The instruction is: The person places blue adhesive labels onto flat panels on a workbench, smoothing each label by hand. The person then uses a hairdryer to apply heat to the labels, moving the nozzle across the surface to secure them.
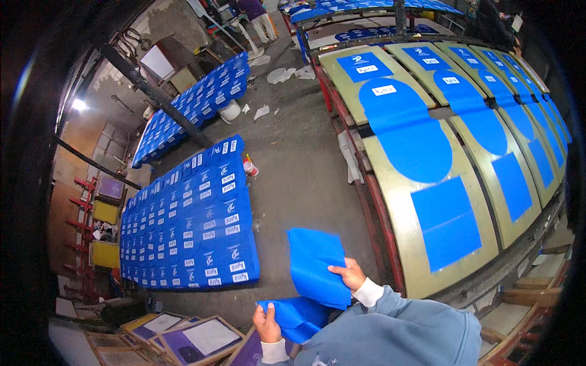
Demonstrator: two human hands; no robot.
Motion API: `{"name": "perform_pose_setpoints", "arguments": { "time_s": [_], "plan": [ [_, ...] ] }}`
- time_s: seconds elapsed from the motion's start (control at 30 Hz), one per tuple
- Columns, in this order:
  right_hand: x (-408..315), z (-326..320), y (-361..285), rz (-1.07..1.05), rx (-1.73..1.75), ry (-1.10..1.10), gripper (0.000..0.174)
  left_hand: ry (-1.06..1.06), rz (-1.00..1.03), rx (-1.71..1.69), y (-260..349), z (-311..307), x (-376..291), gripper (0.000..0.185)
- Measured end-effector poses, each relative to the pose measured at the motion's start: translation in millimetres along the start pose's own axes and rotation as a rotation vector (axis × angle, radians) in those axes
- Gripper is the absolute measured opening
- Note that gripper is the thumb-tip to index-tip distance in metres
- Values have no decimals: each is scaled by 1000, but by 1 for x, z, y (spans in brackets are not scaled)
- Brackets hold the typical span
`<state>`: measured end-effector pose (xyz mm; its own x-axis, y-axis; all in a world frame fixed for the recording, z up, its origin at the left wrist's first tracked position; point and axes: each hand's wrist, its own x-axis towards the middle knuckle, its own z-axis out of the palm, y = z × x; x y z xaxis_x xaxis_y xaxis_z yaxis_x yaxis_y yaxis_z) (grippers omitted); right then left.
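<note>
My right hand grips the edge of a stack of plain blue fabric pieces, thumb on top. Lower and to the left, my left hand pinches the corner of another blue fabric piece, which hangs folded and curved. The two lots of fabric meet or overlap in front of my body; whether they are joined I cannot tell. Close to my right side, slanted printing boards carry blue rectangles and long round-ended blue pieces. Those farther up bear white prints.
Printed blue pieces cover a low table on the left and another rack behind it. Framed screens lie at lower left. A dark post, white bucket, paint pot and scraps stand or lie around the concrete aisle. A person is at the far end.
</note>
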<state>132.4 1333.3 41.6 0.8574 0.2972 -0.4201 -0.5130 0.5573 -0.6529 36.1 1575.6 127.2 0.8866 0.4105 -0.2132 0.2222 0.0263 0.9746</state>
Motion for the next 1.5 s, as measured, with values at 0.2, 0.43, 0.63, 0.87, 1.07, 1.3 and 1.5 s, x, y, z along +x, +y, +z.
{"name": "perform_pose_setpoints", "arguments": {
  "time_s": [0.2, 0.43, 0.63, 0.87, 1.07, 1.3, 1.5],
  "plan": [
    [170, 34, -94, -86, -59, 54, 32, -10, 60, -24, 19, 42, 202, 15],
    [364, 109, -303, -409, -247, 72, 38, 59, 224, -24, 92, 105, 439, 11],
    [519, 108, -377, -599, -149, 222, 35, 148, 204, 40, 42, 143, 663, 24],
    [679, 56, -440, -721, -75, 639, 31, -251, 332, 9, 171, 271, 922, 28],
    [791, 77, -529, -804, -39, 767, 27, -397, 1181, 591, 246, 403, 1117, 27],
    [1041, 41, -629, -693, -125, 648, 31, -373, 404, 196, 302, 533, 1288, 28],
    [1206, 111, -823, -791, -100, 504, 30, -218, 466, 372, 319, 581, 1484, 27]
  ]
}}
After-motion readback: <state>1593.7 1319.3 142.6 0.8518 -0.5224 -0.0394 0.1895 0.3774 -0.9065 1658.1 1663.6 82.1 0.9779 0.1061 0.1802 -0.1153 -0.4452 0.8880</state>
